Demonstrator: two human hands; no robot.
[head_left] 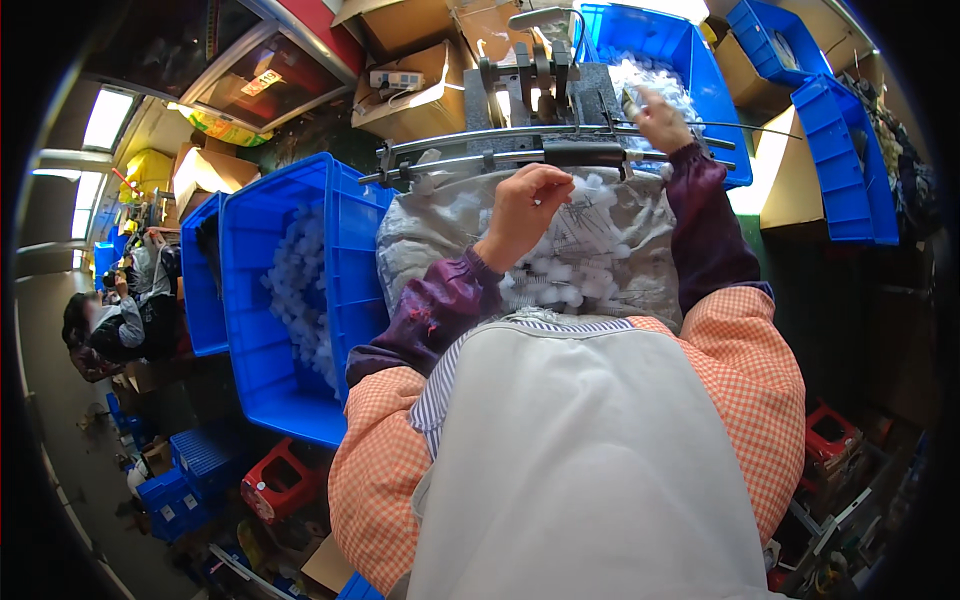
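My left hand is over a grey cloth spread in front of me, thumb and fingertips pinched together. Whatever is between those fingertips is too small to make out. On the cloth lie small white plastic pieces and thin dark metal pins or wires. My right hand is farther off, at the right end of a bench device with metal rods, in front of the far blue bin. Its fingers are curled together, and anything in them is hidden.
A big blue bin of white pieces stands at my left. More blue bins are at the right. Cardboard boxes stand behind the device. Red stools are on both sides. Another person sits far left.
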